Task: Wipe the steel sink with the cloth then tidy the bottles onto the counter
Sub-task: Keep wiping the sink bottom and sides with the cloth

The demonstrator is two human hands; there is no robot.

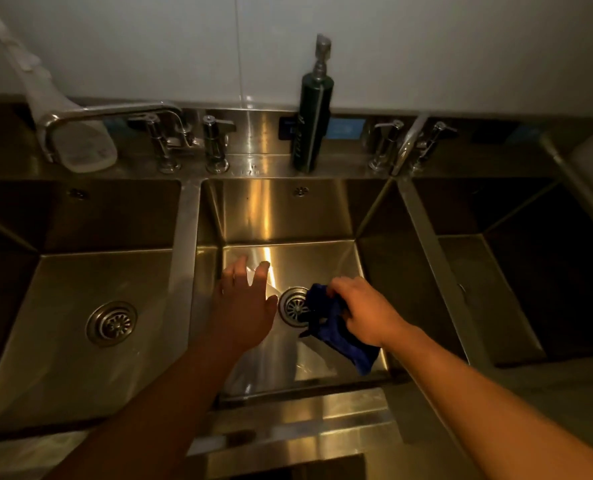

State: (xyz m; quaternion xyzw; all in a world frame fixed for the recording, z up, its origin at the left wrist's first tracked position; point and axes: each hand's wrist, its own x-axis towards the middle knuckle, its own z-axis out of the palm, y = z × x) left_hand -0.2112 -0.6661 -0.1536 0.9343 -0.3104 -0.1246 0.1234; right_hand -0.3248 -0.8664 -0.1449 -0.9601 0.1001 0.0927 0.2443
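Cloth (336, 334), blue and bunched, is gripped in the right hand (364, 310) just beside the drain (293, 306) in the middle basin of the steel sink (288, 216). The left hand (243, 299) is spread open, holding nothing, over something clear, too faint to identify. Soft and light, the cloth should mould into corners; a full-palm bunch suits it. A dark pump bottle (314, 123), likely slick, stands on the rear ledge.
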